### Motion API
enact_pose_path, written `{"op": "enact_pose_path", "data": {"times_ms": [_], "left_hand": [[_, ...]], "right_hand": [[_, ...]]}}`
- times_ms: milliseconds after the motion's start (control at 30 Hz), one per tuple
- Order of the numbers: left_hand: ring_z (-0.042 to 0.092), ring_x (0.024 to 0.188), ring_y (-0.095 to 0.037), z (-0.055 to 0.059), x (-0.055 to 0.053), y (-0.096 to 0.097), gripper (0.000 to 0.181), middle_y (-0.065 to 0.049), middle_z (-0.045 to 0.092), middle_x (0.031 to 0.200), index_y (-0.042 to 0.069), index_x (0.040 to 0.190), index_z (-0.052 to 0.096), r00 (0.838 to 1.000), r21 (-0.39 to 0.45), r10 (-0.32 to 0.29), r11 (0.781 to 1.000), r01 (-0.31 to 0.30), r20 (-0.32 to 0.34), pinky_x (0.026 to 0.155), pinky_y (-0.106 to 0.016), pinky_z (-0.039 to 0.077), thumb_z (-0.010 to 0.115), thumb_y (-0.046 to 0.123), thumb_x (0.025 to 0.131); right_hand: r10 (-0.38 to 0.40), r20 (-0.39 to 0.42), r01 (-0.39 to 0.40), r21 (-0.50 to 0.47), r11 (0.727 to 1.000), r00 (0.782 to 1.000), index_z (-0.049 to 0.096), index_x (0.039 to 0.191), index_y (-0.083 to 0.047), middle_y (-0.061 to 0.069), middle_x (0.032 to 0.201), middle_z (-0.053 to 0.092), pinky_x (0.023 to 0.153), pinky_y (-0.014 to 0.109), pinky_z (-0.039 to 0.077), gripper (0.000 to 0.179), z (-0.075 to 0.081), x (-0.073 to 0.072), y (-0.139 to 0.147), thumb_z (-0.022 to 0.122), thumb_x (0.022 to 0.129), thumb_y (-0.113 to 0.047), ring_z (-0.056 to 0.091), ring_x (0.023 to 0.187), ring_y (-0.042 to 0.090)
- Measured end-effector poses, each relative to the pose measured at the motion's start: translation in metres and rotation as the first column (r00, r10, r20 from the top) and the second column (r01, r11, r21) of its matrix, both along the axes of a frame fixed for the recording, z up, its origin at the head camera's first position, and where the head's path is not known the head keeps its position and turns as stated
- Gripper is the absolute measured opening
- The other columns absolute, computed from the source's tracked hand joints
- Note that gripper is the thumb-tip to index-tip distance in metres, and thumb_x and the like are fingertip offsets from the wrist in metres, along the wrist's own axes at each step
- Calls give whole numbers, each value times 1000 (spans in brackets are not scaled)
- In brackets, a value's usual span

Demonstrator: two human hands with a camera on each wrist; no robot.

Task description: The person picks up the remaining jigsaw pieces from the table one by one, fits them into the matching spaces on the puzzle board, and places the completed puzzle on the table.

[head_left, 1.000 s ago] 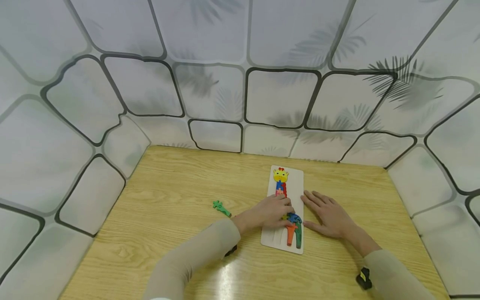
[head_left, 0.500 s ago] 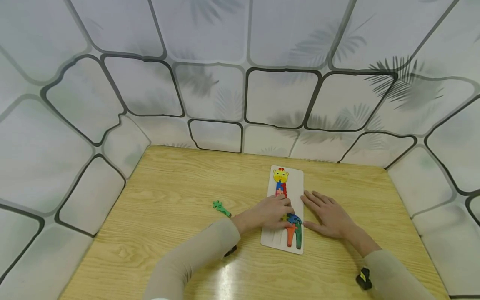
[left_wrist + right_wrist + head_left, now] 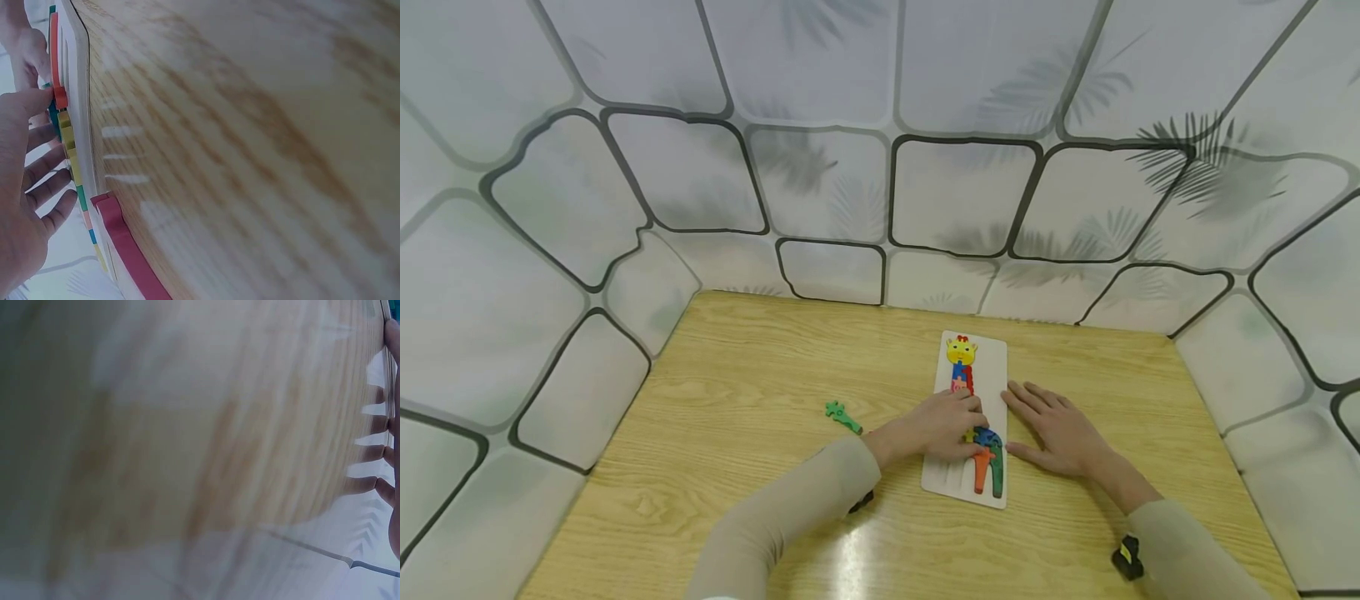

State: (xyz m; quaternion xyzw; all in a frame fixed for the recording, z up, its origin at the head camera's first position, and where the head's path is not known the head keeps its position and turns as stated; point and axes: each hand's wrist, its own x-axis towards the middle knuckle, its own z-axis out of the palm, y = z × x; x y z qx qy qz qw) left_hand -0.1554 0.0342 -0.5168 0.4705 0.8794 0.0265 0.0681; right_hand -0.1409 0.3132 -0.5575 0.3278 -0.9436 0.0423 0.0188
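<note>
A white puzzle board [image 3: 992,367] lies on the table with a giraffe made of coloured pieces in it. The yellow head piece [image 3: 961,351] is at the far end. My left hand [image 3: 943,423] rests over the giraffe's middle with fingers spread, hiding several pieces. In the left wrist view its thumb touches the orange leg piece [image 3: 57,59]. A dark green leg piece [image 3: 997,473] sits beside the orange one. My right hand [image 3: 1063,429] lies by the board's right side, fingertips and thumb at the edge. A loose green piece [image 3: 844,416] is left of the board.
The wooden table [image 3: 760,358] is enclosed at the back and sides by pale walls [image 3: 827,183] with dark outlines. In the left wrist view a dark red piece [image 3: 128,247] shows on the table near the board. Bare slots [image 3: 953,477] show at the board's near left.
</note>
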Motion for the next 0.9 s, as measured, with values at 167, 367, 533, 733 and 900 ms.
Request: {"op": "enact_pose_path", "data": {"times_ms": [167,367,533,733,900], "left_hand": [[57,129,-13,0,0,0,41,4,64,138,28,137,68,1000,0,2,1000,-2,10,113,-31,48,57,53,105],[56,129,-13,0,0,0,41,5,63,138,29,137,68,1000,-3,7,1000,-7,14,113,-30,48,57,53,105],[56,128,-13,-1,1,0,41,5,63,137,29,136,69,1000,-4,2,1000,-2,3,112,-30,48,57,53,105],[56,127,-12,-1,1,0,41,5,63,136,29,136,69,1000,0,1,1000,-1,4,110,-28,48,57,53,105],[56,125,-13,-1,0,0,41,5,64,135,28,135,70,1000,3,0,1000,0,-1,109,-29,49,57,53,105]], "right_hand": [[-3,6,3,5,1000,1000,38,165,-15,12,171,39,119,64,40,86,0,0,0,64,97,-61,41,154,41],[3,-18,-3,-5,1000,1000,40,163,-15,13,169,42,117,65,41,85,0,0,0,65,97,-61,43,152,42],[10,-36,-10,-16,1000,999,42,162,-14,13,168,43,116,65,43,84,-1,1,0,65,97,-61,45,151,42],[6,-27,-6,2,1000,1000,40,163,-14,13,169,42,116,64,43,84,-1,0,-1,64,97,-61,44,152,42],[3,-17,-3,7,1000,1000,40,163,-14,12,169,41,117,64,43,85,0,0,-1,65,97,-61,44,152,42]]}}
